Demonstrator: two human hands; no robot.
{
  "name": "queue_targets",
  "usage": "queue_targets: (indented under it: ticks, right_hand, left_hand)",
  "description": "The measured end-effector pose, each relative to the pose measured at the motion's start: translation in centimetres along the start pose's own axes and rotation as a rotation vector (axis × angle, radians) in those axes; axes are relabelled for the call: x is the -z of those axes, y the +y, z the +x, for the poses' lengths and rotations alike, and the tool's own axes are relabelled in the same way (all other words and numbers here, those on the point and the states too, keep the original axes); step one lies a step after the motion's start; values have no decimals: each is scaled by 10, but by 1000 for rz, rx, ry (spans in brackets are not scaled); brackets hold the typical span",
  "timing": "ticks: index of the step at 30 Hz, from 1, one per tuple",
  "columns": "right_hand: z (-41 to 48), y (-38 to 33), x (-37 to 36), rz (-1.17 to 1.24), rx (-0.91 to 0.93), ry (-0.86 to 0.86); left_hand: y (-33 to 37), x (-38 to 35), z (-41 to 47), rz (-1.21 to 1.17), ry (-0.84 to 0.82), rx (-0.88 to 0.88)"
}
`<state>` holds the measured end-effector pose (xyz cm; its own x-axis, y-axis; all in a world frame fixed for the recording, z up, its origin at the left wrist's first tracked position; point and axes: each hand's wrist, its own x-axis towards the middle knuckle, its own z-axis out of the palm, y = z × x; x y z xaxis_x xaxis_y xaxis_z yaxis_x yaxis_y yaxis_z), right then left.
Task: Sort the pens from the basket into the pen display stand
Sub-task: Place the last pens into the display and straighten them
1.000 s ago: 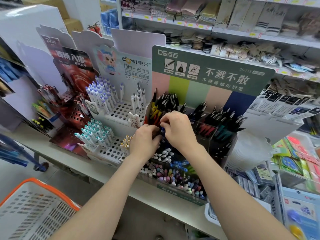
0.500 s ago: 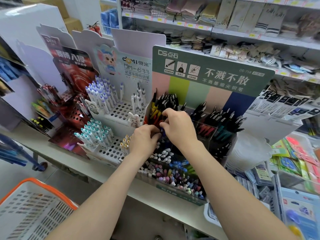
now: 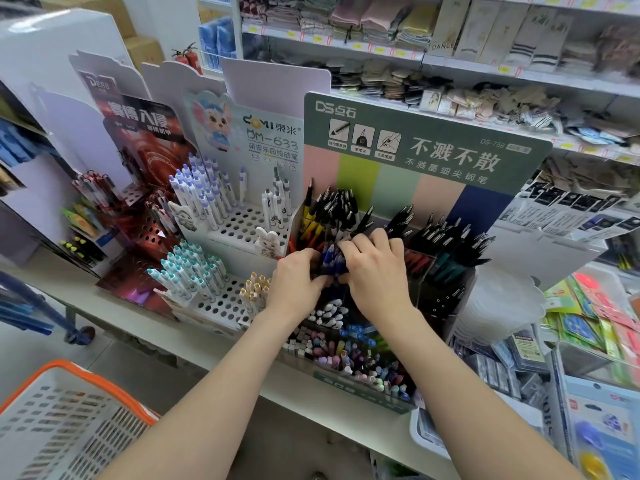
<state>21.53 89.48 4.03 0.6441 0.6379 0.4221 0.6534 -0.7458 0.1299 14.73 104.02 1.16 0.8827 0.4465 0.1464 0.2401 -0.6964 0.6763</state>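
one white basket [image 3: 86,372] with an orange rim sits low by your left arm. your two hands meet farther up: your left hand [image 3: 298,282] and right hand [image 3: 374,268] curl their fingers round one bunch of blue pens [image 3: 330,259], too tight to count, at the middle row of the one green-topped pen display stand [image 3: 415,133].

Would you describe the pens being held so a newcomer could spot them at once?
Find the green-topped display stand with pastel stripes. Toward its left side, the left hand and right hand grip a bunch of blue pens. Unlike the black-capped pens behind, these are dark blue.
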Motion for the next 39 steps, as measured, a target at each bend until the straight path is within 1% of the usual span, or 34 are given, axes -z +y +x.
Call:
queue_targets:
  ticks: [3, 5, 8, 11, 14, 16, 18, 20, 23, 26, 28, 30, 33, 36, 39]
  right_hand:
    - [0, -3, -6, 79, 44, 37]
    - [2, 3, -7, 156, 68, 42]
    - [1, 9, -4, 161, -12, 63]
    - [-7, 3, -6, 171, -26, 120]
    - [-10, -2, -6, 221, -104, 102]
    - [-12, -7, -5, 271, -111, 106]
    - [-10, -12, -2, 313, -124, 118]
    - [-9, -10, -3, 304, -122, 130]
    - [-9, -7, -2, 324, -194, 131]
    - [-6, -12, 2, 408, -117, 150]
    - [2, -14, 4, 436, -171, 128]
    - [12, -13, 5, 459, -215, 74]
    - [26, -10, 10, 475, -186, -16]
    - [38, -12, 17, 389, -148, -117]
    - [42, -22, 18, 269, -93, -140]
  left_hand:
    - [-5, 1, 1, -16, 16, -29]
    - [-9, -1, -3, -75, 41, -28]
    - [-5, -5, -10, -132, 108, -32]
    - [-2, -4, -7, -148, 140, -83]
    - [-5, 2, -1, -106, 101, -23]
    - [-6, 0, -5, -103, 83, -43]
    - [-6, -3, -9, -137, 113, -34]
    - [-8, -5, -13, -149, 162, -13]
    - [-10, -5, -12, -87, 195, -77]
    - [-17, -4, -9, -37, 158, -45]
    - [-22, -3, -9, -52, 98, -69]
    - [-22, -2, -11, -76, 78, -67]
    - [-22, 1, -13, -93, 83, -39]
    - [-24, 2, -14, -75, 49, -42]
    - [-27, 3, -14, -53, 43, -45]
